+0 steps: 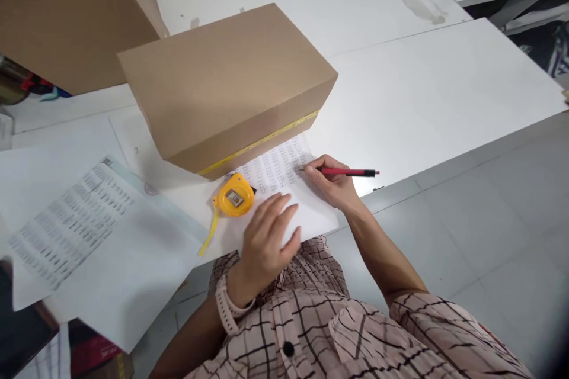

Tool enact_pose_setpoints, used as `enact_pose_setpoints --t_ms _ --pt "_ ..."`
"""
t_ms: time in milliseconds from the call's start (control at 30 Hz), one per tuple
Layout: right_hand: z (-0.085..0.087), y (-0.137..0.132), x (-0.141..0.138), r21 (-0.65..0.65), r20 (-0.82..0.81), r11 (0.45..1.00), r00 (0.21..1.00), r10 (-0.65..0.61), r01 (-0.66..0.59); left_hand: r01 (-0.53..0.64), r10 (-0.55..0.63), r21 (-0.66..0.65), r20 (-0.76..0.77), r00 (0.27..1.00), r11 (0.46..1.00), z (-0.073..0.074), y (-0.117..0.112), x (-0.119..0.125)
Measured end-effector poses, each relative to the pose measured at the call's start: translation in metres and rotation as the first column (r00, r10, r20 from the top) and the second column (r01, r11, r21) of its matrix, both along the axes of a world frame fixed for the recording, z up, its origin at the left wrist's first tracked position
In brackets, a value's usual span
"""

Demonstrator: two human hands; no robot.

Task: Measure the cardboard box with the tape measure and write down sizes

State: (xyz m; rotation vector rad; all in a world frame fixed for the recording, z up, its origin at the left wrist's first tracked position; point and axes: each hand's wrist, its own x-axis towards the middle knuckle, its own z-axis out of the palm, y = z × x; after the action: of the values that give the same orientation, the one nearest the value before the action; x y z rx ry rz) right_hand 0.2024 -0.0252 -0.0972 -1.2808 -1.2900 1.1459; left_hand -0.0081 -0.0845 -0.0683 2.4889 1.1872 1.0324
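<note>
The red pen point(351, 172) is in the right hand point(331, 180), whose fingers are closed around it, its tip at the printed sheet point(278, 166). The sheet passes a little over the front edge of the bench point(409, 106). The left hand point(269, 234) is open, fingers slightly spread, over the sheet's lower part. Just beside it sits the yellow tape measure point(235, 195). Behind stands the cardboard box point(231, 83); from there the white surface stretches toward the right end.

Workroom of the packing or office sort, exact kind unclear; white worktable point(427, 95) bears a plain cardboard box point(231, 83), printed sheets point(278, 169) (columns of tiny text), tape measure point(235, 196); tiled floor point(498, 207) below.
</note>
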Motion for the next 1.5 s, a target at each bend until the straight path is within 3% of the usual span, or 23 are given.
enact_pose_setpoints --t_ms 100,267,667,1500 --pt "0.000 -0.004 -0.003 0.048 0.070 0.997 0.996 -0.061 0.057 0.091 -0.107 -0.099 -0.172 0.979 0.991 -0.014 0.001 0.022" --pt "0.003 -0.009 -0.009 0.080 0.173 0.993 0.980 -0.103 0.090 0.070 -0.096 -0.092 -0.315 0.944 0.993 -0.031 0.007 0.028" --pt "0.002 -0.008 -0.009 0.082 0.314 0.994 0.945 -0.090 0.067 0.075 -0.102 -0.096 -0.315 0.944 0.993 -0.027 0.007 0.026" --pt "-0.001 -0.006 -0.007 0.091 0.283 0.994 0.955 -0.089 0.066 0.091 -0.118 -0.103 -0.301 0.946 0.991 -0.026 0.008 0.026"
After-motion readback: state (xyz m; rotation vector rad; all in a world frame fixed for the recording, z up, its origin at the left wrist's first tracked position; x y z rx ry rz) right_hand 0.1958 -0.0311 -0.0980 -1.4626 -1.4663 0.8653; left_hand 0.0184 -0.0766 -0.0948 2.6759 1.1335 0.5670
